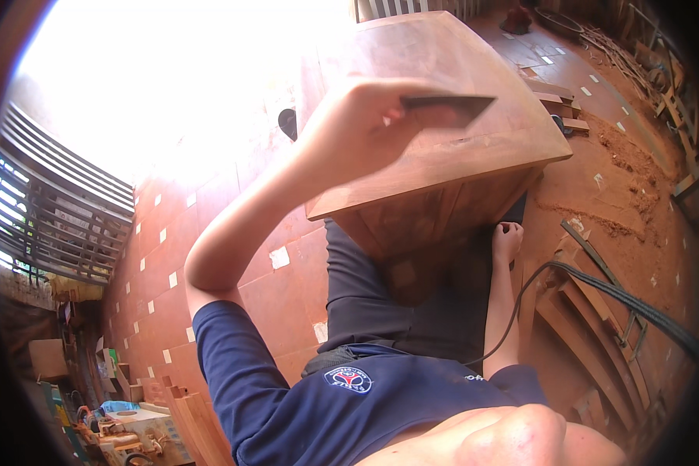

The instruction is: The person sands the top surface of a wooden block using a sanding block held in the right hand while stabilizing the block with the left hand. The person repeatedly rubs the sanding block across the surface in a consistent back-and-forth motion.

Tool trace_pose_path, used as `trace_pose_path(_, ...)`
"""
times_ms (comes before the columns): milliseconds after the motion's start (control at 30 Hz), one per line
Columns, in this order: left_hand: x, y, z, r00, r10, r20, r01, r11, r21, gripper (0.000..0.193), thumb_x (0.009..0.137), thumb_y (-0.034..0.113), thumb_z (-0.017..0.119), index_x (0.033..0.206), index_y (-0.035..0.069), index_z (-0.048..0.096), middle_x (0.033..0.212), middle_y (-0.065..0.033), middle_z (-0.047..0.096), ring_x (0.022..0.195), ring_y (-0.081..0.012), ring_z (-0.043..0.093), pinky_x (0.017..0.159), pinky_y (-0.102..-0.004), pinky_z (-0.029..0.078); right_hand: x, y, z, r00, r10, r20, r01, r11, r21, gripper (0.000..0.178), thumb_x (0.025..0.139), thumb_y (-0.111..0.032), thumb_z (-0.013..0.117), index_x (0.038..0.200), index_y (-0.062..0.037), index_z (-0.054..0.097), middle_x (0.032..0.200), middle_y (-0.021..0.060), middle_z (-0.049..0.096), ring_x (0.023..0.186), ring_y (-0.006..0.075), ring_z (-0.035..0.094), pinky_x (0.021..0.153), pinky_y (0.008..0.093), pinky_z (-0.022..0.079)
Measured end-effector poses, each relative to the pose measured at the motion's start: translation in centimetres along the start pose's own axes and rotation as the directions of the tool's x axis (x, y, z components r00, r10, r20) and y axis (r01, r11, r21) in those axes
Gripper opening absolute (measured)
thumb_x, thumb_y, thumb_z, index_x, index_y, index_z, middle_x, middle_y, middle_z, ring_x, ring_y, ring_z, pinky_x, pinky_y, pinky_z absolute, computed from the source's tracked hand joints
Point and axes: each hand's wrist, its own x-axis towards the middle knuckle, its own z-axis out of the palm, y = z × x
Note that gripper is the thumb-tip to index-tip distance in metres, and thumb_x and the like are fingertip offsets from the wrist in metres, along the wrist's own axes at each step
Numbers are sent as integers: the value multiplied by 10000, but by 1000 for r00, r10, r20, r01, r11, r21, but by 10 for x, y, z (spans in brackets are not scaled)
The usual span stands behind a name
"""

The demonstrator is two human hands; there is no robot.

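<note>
My left hand (369, 116) is raised above the top of a wooden cabinet (443, 159), its fingers closed on a thin dark flat piece (462, 106) with a pointed end. The hand is slightly blurred, and whether the piece is a scraper or folded sandpaper I cannot tell. The cabinet's broad reddish-brown top slants away from me, its near edge close to my knees. Low at the cabinet's right side, my right hand (507, 239) rests by my right knee with its fingers curled in and nothing visible in them.
A black cable (598, 283) loops across my right side over curved wooden pieces (590, 342). Sawdust (633, 182) and stacked boards (555, 101) lie on the right. Slatted wood (62, 194) stands at left, above tools and clutter (132, 431). Red floor tiles (210, 233) have white insets.
</note>
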Motion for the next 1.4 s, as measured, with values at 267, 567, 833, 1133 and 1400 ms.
trace_pose_path(267, 60, -124, 29, 952, 257, -165, -240, 964, 118, 254, 956, 142, 687, 1202, 122, 745, 1110, -118, 755, 889, -253, 727, 812, -360, 560, -1, -3, -1, 1000, -21, -10, 21, 999, -36, 167, 855, -245, 637, 919, -131, 741, 1249, 85, 604, 1171, 305, 584, 1000, 461, 477)
trace_pose_path(567, 14, -95, 45, 965, 255, 67, -264, 943, 202, 418, 904, 4, 639, 1302, 121, 692, 1278, -138, 688, 1249, -311, 629, 1070, -386, 513, -2, -3, -2, 1000, -15, -15, 14, 997, -75, 166, 878, -278, 652, 947, -153, 736, 1253, 62, 602, 1156, 290, 600, 981, 450, 490)
trace_pose_path(833, -37, -4, 12, 943, 317, 97, -311, 947, -75, 301, 833, 85, 755, 1134, 81, 753, 1044, -129, 760, 952, -278, 750, 823, -348, 613, -4, -9, -5, 1000, 11, 17, -11, 999, -46, 182, 869, -260, 626, 948, -139, 736, 1271, 77, 589, 1196, 301, 570, 1013, 468, 466)
trace_pose_path(1133, 55, -90, 21, 903, 322, -284, -322, 945, 50, 256, 987, 139, 649, 1226, 89, 726, 1112, -122, 757, 972, -206, 733, 848, -313, 558, -2, -9, -3, 1000, 1, 27, 0, 999, -43, 181, 858, -262, 638, 934, -138, 746, 1257, 88, 606, 1189, 310, 572, 1014, 461, 463)
trace_pose_path(1400, 73, -142, 47, 999, -10, -45, 11, 1000, 13, 312, 955, 157, 684, 1265, 152, 719, 1111, -142, 753, 877, -194, 706, 838, -324, 554, 0, -1, 0, 1000, -18, -14, 17, 999, -29, 171, 848, -260, 647, 922, -144, 750, 1255, 89, 610, 1167, 315, 585, 999, 461, 475)
